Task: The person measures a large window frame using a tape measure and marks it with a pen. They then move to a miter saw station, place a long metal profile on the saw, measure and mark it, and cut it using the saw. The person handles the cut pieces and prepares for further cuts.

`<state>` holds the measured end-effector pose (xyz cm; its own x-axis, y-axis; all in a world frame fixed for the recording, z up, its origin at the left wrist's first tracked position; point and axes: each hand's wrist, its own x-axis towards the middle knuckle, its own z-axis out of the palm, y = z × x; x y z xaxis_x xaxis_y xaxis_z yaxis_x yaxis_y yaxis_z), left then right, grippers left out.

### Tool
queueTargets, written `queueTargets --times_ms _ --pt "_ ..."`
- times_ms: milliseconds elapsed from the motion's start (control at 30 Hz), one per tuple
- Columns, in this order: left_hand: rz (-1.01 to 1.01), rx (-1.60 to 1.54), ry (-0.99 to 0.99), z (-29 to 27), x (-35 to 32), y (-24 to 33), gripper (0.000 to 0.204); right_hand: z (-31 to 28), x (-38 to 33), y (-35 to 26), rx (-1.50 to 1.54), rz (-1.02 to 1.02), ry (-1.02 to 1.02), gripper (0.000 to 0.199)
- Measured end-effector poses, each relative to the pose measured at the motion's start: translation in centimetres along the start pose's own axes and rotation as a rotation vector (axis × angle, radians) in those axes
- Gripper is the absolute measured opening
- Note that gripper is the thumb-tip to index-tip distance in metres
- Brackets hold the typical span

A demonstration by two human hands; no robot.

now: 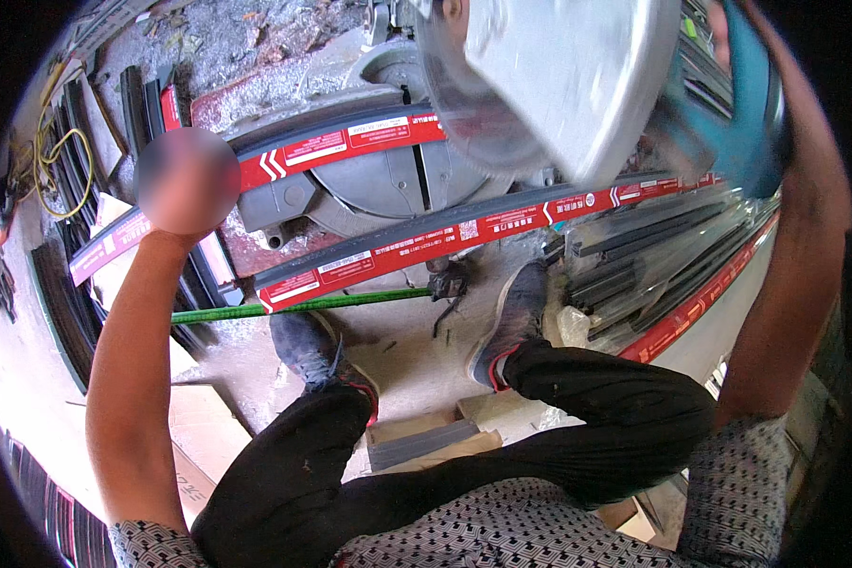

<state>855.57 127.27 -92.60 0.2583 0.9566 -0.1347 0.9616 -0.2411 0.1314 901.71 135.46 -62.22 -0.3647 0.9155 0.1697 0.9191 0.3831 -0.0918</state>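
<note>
My left hand (189, 182), its fingers blurred, is closed over a dark metal profile with a red film strip (341, 144). That profile lies across the grey base of a miter saw (364, 194) and runs right to the saw's blade guard (549, 80). On the right, my right hand (721, 36) is closed on the saw's teal handle (750, 99); most of its fingers are hidden behind the handle. The saw head and the round blade (483, 104) under it look smeared by motion. A second red-filmed profile (483, 227) lies in front of the saw base.
Several dark profiles, some in clear plastic (653, 251), lie on the right. More offcuts (66, 189) and a yellow cable (62, 170) are at the left. A green rod (350, 300) lies near my shoes (308, 346). Cardboard (204, 426) and metal shavings (293, 38) cover parts of the floor.
</note>
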Motion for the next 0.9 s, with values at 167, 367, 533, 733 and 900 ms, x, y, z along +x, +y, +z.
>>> queueTargets --times_ms 167,367,533,733,900 --pt "0.022 0.034 0.072 0.6 -1.3 -1.2 0.03 3.6 -6.8 -4.1 0.283 0.154 0.015 0.051" --pt "0.046 -0.015 0.08 1.9 -0.6 -2.1 0.03 5.9 -9.5 -6.9 0.574 0.078 0.18 0.056" --pt "0.021 -0.033 0.047 2.0 -0.7 -2.2 0.032 7.3 -10.4 -7.4 0.665 0.08 0.241 0.055" --pt "0.026 -0.039 0.054 2.3 -0.8 -2.3 0.033 7.9 -11.1 -7.4 0.654 0.077 0.261 0.057" --pt "-0.027 -0.035 -0.101 4.0 -0.7 -4.3 0.066 8.1 -11.3 -7.5 0.624 0.066 0.254 0.056"
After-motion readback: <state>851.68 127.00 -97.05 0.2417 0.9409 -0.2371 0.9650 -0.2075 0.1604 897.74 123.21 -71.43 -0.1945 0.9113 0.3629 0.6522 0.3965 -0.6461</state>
